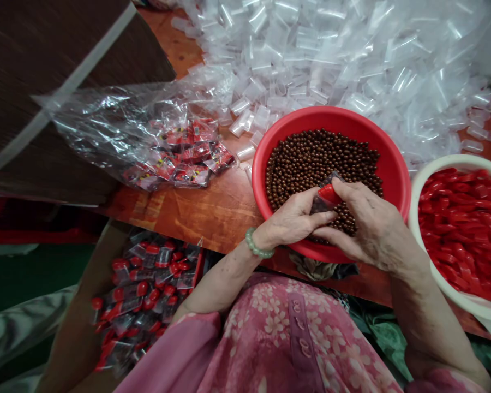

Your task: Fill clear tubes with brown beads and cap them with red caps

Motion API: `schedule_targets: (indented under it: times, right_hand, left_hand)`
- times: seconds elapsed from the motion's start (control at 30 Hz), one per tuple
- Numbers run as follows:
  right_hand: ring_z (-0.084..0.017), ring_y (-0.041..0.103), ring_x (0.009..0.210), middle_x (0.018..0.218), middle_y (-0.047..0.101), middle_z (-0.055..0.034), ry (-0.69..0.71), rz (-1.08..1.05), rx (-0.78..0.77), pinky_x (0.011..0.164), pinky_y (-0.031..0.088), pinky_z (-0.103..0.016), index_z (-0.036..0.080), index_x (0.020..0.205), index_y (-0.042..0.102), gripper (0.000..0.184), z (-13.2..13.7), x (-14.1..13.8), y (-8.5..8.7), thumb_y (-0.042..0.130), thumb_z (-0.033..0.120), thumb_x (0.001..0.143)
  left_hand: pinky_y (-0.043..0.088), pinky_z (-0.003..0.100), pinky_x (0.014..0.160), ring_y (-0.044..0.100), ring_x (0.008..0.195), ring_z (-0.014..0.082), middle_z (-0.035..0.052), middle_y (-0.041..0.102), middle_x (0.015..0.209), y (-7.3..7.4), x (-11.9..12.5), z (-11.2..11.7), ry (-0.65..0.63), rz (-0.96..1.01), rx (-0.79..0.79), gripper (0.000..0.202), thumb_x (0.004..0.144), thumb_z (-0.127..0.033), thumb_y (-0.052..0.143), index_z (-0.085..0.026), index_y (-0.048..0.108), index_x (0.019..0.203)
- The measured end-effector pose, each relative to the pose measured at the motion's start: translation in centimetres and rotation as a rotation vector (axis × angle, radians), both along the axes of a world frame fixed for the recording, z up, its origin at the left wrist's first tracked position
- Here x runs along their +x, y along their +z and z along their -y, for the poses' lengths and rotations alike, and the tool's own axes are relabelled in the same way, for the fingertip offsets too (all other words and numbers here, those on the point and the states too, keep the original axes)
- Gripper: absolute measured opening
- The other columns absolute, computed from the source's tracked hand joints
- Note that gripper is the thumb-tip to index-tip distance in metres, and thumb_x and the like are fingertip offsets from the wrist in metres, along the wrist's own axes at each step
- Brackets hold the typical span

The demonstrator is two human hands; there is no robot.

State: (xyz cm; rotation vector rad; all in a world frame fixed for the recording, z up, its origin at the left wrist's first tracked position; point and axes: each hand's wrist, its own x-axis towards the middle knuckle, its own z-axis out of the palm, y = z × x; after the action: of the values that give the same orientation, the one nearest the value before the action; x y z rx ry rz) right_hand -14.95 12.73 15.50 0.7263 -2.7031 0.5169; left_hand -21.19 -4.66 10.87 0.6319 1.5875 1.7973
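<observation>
Two hands are closing on one small red-capped vial (325, 200) — the left hand (294, 218) gripping its clear body, the right hand (368, 224) pinching its top — just over the brown beads (311, 158) filling the red basin (393, 164), near its front rim.

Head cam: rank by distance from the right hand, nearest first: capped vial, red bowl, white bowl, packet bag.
1. capped vial: gripped in the right hand.
2. red bowl: directly beneath it.
3. white bowl: to its right.
4. packet bag: far left.

Bead basin (331, 114) left of cap bowl (454, 159)
</observation>
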Motion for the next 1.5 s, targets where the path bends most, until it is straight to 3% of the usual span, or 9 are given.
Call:
schedule_targets:
  times: [0.1,0.27,0.43,0.63,0.77,0.93,1.17,1.4,1.5]
  right_hand:
    - [-0.039,0.066,0.114,0.128,0.065,-0.0259,-0.060,-0.021,0.102,0.092,0.058,-0.055,0.007,0.156,0.032,0.090,0.8,0.0,-1.0,0.070,0.055,0.090]
    - [-0.036,0.063,0.105,0.119,0.065,-0.0228,-0.116,-0.160,0.134,0.085,0.055,-0.051,0.006,0.153,0.028,0.079,1.9,-0.8,-2.8,0.061,0.030,0.085]
    - [-0.033,0.062,0.102,0.116,0.062,-0.0195,-0.106,-0.146,0.092,0.081,0.057,-0.048,0.009,0.149,0.032,0.077,1.9,-1.5,-3.3,0.059,0.027,0.079]
    - [-0.031,0.063,0.097,0.114,0.061,-0.0169,-0.108,-0.086,0.074,0.077,0.060,-0.044,0.011,0.149,0.035,0.074,1.5,-1.0,-2.7,0.063,0.031,0.084]
    - [-0.030,0.066,0.105,0.121,0.065,-0.0160,-0.082,0.058,-0.076,0.086,0.061,-0.046,0.017,0.151,0.044,0.069,0.6,-0.5,-1.6,0.069,0.039,0.090]
    - [-0.020,0.074,0.094,0.108,0.077,-0.0057,-0.141,0.121,-0.429,0.085,0.061,-0.035,0.027,0.129,0.071,0.032,0.1,-0.5,-0.9,0.065,0.026,0.098]
    - [-0.019,0.075,0.090,0.104,0.080,-0.0045,-0.166,0.131,-0.466,0.082,0.063,-0.034,0.028,0.118,0.078,0.026,0.4,-0.4,-0.6,0.069,0.023,0.095]
    - [-0.020,0.075,0.097,0.112,0.077,-0.0073,-0.088,0.029,-0.393,0.085,0.063,-0.035,0.026,0.135,0.068,0.038,0.0,-0.2,-1.2,0.067,0.024,0.097]
    - [-0.031,0.070,0.113,0.128,0.070,-0.0159,-0.061,0.035,-0.193,0.095,0.062,-0.047,0.023,0.155,0.048,0.073,0.3,0.0,-1.6,0.074,0.045,0.091]
  left_hand:
    - [0.052,0.032,0.079,0.059,0.080,0.0165,0.0015,0.065,0.082,0.0,0.0,-0.2,0.001,0.135,0.065,0.030,0.084,-0.043,0.077,-0.017,0.062,0.090]
    - [0.054,0.034,0.091,0.062,0.090,0.0191,0.0022,0.068,0.085,-0.1,-0.4,-0.4,0.026,0.141,0.156,0.036,0.080,-0.046,0.083,-0.017,0.064,0.085]
    - [0.053,0.035,0.095,0.062,0.094,0.0186,0.0044,0.072,0.101,-0.2,-0.7,-0.4,0.018,0.057,0.076,0.026,0.086,-0.036,0.077,-0.015,0.067,0.095]
    - [0.052,0.031,0.092,0.061,0.091,0.0160,0.0030,0.069,0.094,-0.1,-0.7,-0.4,-0.022,0.090,0.119,0.008,0.088,-0.018,0.070,-0.013,0.067,0.094]
    - [0.050,0.031,0.088,0.059,0.088,0.0158,0.0023,0.066,0.092,0.2,-0.6,-0.1,-0.008,0.089,0.071,0.011,0.087,-0.019,0.070,-0.015,0.063,0.094]
    - [0.043,0.026,0.066,0.047,0.067,0.0109,-0.0037,0.053,0.072,0.3,-0.5,0.2,-0.096,0.065,0.068,0.013,0.087,-0.022,0.068,-0.019,0.055,0.086]
    - [0.045,0.028,0.070,0.048,0.072,0.0132,-0.0013,0.055,0.078,0.2,-0.5,0.1,-0.102,-0.032,0.038,0.012,0.087,-0.026,0.067,-0.018,0.058,0.089]
    - [0.045,0.028,0.064,0.048,0.069,0.0131,-0.0018,0.055,0.073,0.3,-0.5,0.1,-0.121,0.059,0.074,0.020,0.087,-0.031,0.071,-0.020,0.055,0.087]
    - [0.046,0.029,0.067,0.052,0.072,0.0143,-0.0003,0.057,0.075,0.2,-0.6,0.1,-0.120,0.120,0.102,0.028,0.087,-0.040,0.074,-0.018,0.057,0.088]
